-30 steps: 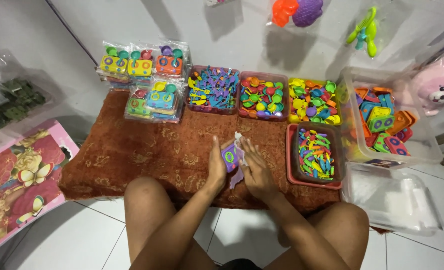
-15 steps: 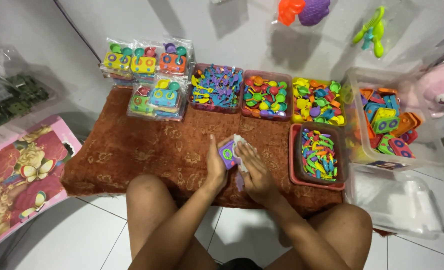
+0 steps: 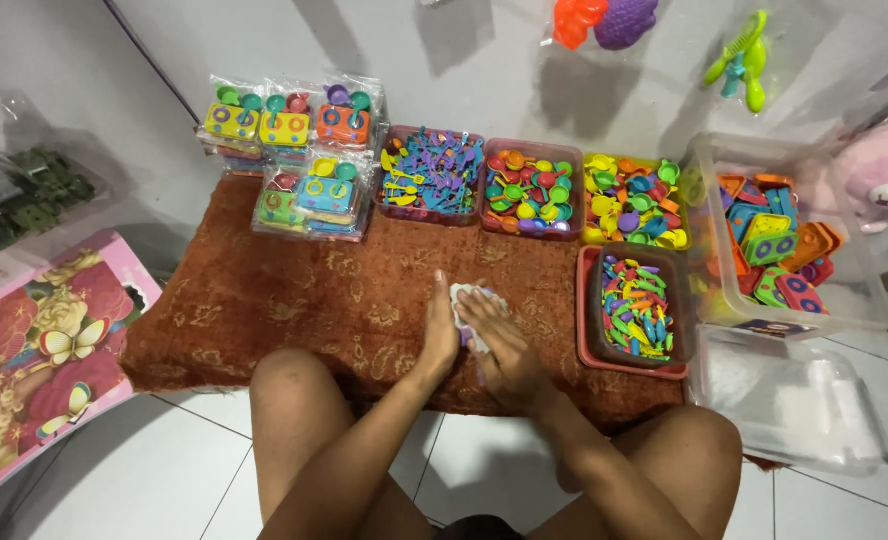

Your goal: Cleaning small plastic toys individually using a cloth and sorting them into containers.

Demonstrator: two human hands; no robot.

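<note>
My left hand (image 3: 437,330) and my right hand (image 3: 502,340) are pressed together over the orange-brown cloth (image 3: 264,300), holding a small purple toy stove in a clear plastic bag (image 3: 469,300) between them. Only the bag's white top and a sliver of purple show between the palms. Both hands lie just in front of my knees, left of the red tray.
Packed toy sets in bags (image 3: 299,155) are stacked at the back left. Trays of purple utensils (image 3: 429,175), coloured pans (image 3: 531,190) and cups (image 3: 632,200) line the back. A red tray (image 3: 632,310) and clear bins (image 3: 779,240) stand at the right.
My hands have closed in on the bagged purple stove, which was clearly visible before and is now almost fully covered by my right hand.
</note>
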